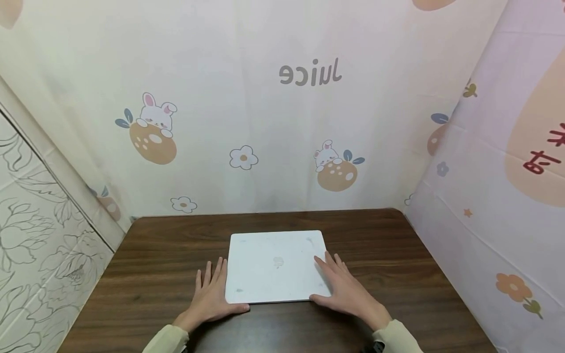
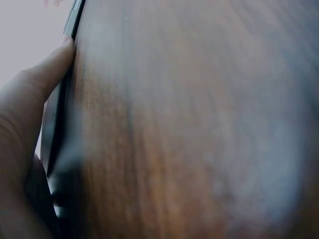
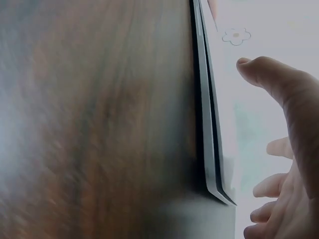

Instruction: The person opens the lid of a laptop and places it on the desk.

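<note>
A closed silver laptop (image 1: 265, 274) with an apple logo on its lid lies flat on the dark wooden table (image 1: 167, 255). At its left front corner, my left hand (image 1: 209, 296) has its fingers spread beside the left edge. The left wrist view shows that thumb (image 2: 50, 67) touching the laptop's front edge (image 2: 54, 127). My right hand (image 1: 346, 291) is at the right side, fingers extended and apart, the index finger over the lid. In the right wrist view its thumb (image 3: 269, 74) stands away from the laptop's edge (image 3: 204, 99), where a dark seam separates lid and base.
A pale curtain (image 1: 273, 117) printed with rabbits, fruit and flowers hangs behind the table. Another printed cloth (image 1: 481, 196) borders the right side, and a panel with line-drawn flowers (image 1: 39, 235) stands at the left.
</note>
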Demonstrator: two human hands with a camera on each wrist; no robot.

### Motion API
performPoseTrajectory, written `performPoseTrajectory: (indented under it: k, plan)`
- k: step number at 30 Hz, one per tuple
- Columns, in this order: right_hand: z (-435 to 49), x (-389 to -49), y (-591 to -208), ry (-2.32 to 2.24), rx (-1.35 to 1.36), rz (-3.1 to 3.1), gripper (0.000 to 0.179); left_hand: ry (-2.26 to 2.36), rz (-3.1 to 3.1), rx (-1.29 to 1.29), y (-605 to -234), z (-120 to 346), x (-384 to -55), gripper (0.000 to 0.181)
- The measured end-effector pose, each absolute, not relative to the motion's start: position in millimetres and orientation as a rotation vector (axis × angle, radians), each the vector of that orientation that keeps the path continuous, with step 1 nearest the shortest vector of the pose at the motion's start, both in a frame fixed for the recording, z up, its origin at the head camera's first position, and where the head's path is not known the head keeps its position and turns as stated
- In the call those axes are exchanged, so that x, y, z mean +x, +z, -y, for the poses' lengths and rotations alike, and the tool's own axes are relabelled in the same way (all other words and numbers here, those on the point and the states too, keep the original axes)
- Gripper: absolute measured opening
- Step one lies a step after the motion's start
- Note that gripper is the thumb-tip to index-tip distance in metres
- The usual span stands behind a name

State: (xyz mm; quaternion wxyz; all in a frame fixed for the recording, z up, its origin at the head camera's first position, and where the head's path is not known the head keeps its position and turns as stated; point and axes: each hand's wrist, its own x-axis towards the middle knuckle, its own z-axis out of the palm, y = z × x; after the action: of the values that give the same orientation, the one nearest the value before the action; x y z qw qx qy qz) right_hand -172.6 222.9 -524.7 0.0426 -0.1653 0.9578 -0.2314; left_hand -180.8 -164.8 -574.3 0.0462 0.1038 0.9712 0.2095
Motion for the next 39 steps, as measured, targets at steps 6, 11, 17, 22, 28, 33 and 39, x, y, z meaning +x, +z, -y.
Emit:
performPoseTrajectory:
  k: [6, 11, 17, 22, 28, 33, 39]
  plan:
    - [-215.7, -168.8, -531.3, -0.743, -0.535, -2.949, 0.098, 0.638, -2.960, 0.315, -574.4, 165.6, -181.0, 0.148]
    - [-205.4, -169.8, -532.8, -0.726, -0.603, -2.958, 0.096, 0.645, -2.950, 0.313, -575.0, 166.1, -181.3, 0.146]
    - [-190.5, -172.9, -532.0, -0.728, -0.692, -2.943, 0.094, 0.655, -2.957, 0.317, -574.2, 166.4, -180.9, 0.146]
    - [-179.6, -175.8, -534.7, -0.710, -0.717, -2.945, 0.091, 0.648, -2.949, 0.308, -573.0, 166.0, -180.4, 0.146]
    - [-166.0, -178.5, -536.9, -0.692, -0.760, -2.943, 0.089, 0.628, -2.953, 0.311, -571.8, 166.0, -179.5, 0.146]
    - [-154.0, -181.0, -537.3, -0.665, -0.818, -2.909, 0.088, 0.639, -2.958, 0.311, -573.7, 165.4, -180.2, 0.146]
    - [-144.2, -183.5, -539.6, -0.594, -0.883, -2.927, 0.084, 0.616, -2.972, 0.313, -576.3, 165.1, -181.6, 0.148]
